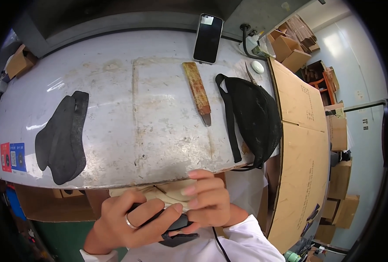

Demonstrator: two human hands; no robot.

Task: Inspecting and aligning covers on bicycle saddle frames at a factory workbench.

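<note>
Just past the table's front edge, close to my body, my left hand [130, 220] is closed around a dark flat piece [180, 222]; a ring is on one finger. My right hand [209, 198] pinches that piece's right end between thumb and finger, its other fingers loosely raised. Much of the piece is hidden by my fingers, and a flap of dark material [183, 239] shows below them. On the table at the left lie several overlapping dark grey cut pieces [65, 139]. A blade with a worn, tape-wrapped handle [197, 87] lies right of the middle.
A black waist bag [255, 118] lies at the table's right, beside scissors [250, 73] and a small white oval object [257, 67]. At the back a phone [208, 38] leans upright. Large cardboard [301, 144] borders the right side; red and blue cards [13, 157] lie far left.
</note>
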